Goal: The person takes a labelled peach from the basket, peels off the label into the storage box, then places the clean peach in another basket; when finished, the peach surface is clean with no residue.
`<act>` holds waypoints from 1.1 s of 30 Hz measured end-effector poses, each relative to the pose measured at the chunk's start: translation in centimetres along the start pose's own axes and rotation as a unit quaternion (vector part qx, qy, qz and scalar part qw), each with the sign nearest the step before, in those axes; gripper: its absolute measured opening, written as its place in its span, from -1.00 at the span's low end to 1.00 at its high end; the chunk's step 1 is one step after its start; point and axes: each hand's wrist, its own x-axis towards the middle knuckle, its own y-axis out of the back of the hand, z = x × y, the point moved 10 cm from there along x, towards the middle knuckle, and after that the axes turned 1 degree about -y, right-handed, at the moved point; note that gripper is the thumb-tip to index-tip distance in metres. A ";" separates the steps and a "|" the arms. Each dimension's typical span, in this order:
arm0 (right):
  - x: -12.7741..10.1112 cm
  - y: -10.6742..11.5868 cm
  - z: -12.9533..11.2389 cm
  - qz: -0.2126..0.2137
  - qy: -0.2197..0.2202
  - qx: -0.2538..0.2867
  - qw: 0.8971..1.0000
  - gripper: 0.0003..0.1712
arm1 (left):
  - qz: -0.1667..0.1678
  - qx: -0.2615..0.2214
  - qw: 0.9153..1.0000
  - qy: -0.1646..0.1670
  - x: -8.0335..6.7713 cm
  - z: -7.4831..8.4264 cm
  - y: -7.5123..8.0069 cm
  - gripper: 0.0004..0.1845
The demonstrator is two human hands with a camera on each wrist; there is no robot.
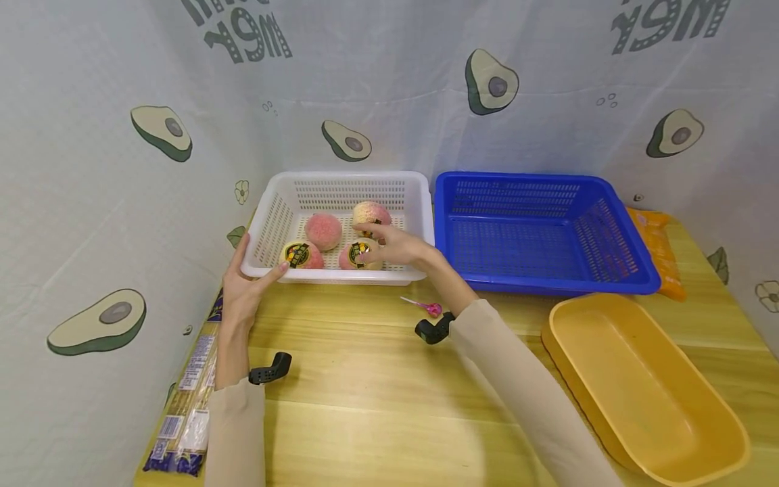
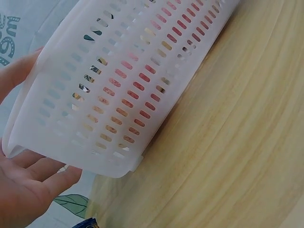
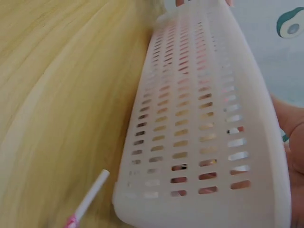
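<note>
My left hand (image 1: 243,287) grips the left front corner of a white slotted plastic basket (image 1: 341,274). Its thumb lies over the front rim and its fingers are on the outer left side. Several pink and pale yellow peaches (image 1: 323,232) lie inside, some with black and gold stickers. Reaching over the front right of the basket, my right hand (image 1: 398,245) has its thumb and fingers spread above a stickered peach (image 1: 349,257), with another peach (image 1: 371,212) just behind. In the right wrist view, the basket wall (image 3: 190,118) hides the fingertips.
A blue basket (image 1: 517,283) stands right of the white one, with an orange packet (image 1: 660,253) beyond it. A yellow tub (image 1: 645,379) sits at the front right. A pink lollipop (image 1: 433,309) lies before the white basket. Long clear packages (image 1: 185,399) line the left edge.
</note>
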 end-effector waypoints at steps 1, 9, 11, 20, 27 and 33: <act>0.1 -0.2 0.1 -0.002 -0.004 0.000 1.000 -0.11 | 0.002 -0.001 1.000 -0.001 0.0 0.0 0.0 0.07; 0.7 -0.9 0.7 -0.006 -0.009 0.029 1.000 -0.11 | -0.001 -0.024 1.000 -0.004 0.0 0.1 -0.2 0.07; 0.8 -1.0 0.8 -0.006 -0.011 0.024 1.000 -0.13 | -0.001 -0.026 1.000 -0.004 0.0 0.0 -0.2 0.07; 1.4 -0.9 1.4 0.001 -0.019 -0.008 1.000 -0.27 | 0.005 -0.011 1.000 0.003 -0.2 -0.1 -0.1 0.08; 1.6 -1.0 1.1 0.006 -0.001 -0.033 0.999 -0.29 | 0.010 -0.015 1.000 0.001 -0.2 0.0 0.0 0.07; 1.6 -0.9 1.1 0.011 0.002 -0.043 0.999 -0.28 | 0.008 -0.023 1.000 -0.002 -0.1 0.1 0.0 0.07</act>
